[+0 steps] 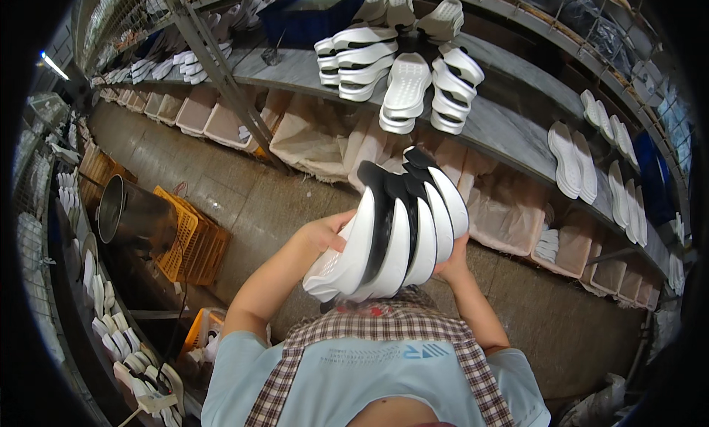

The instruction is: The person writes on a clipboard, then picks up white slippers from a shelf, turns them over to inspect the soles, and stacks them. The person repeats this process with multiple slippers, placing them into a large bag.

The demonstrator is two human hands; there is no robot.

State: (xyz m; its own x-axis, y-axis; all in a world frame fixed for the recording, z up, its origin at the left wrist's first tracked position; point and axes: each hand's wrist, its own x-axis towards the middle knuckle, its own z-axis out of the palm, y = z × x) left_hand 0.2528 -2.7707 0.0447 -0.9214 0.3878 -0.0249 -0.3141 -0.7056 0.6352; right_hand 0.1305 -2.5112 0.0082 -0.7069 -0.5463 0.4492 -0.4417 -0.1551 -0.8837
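Right now I have the stack of white-and-black midsoles (401, 239) at the center of my view, tilted and clasped between both hands. The left hand (330, 233) grips at the stack's nine o'clock, thumb pressed on the end sole, its forearm running up from seven. The right hand (453, 257) clasps the four o'clock side, its forearm coming from five; soles cover most of its fingers, so I can't tell their spacing. The left's remaining fingers are partly concealed too. The stack's bottom overlaps the checked apron (295, 341), and dark fisheye edges crop the shelf (284, 71) beyond twelve.
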